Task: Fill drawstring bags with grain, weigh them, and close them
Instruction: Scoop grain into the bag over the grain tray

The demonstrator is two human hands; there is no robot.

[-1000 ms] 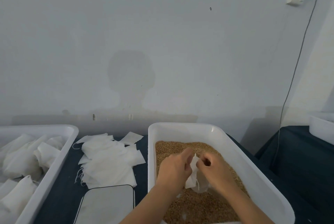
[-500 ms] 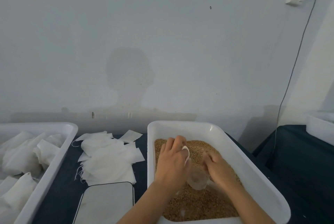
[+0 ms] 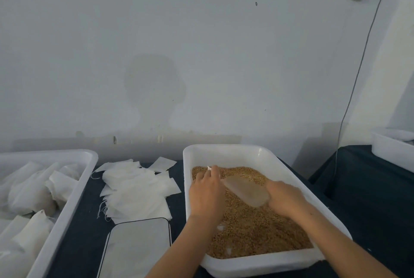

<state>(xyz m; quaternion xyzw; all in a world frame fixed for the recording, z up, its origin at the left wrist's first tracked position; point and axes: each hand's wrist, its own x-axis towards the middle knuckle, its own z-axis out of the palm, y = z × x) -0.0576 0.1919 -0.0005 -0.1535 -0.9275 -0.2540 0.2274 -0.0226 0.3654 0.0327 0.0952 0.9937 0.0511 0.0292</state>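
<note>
While both hands work inside it, the white plastic tub [image 3: 291, 179] holds a bed of golden-brown grain [image 3: 251, 228], loose and pebbly, filling its floor from wall to wall. The left hand [image 3: 207, 192] hovers over the grain with its fingers curled, pinching a small white drawstring bag [image 3: 209, 168] of which only a corner shows beyond the fingertips. The right hand [image 3: 285, 197] grips the handle end of a translucent scoop [image 3: 247, 190], a rounded, cloudy plastic shell whose mouth points toward the left hand and the bag; whether it carries grain cannot be told. To the left of the left hand lies a heap of flat empty bags [image 3: 136, 190], thin white fabric squares with stray threads. Nearer the person than that heap sits a flat scale [image 3: 136, 248] with a smooth pale top and dark rim. Farther left, a second white tub [image 3: 74, 190] holds plump filled bags [image 3: 33, 194], soft and creased.
</note>
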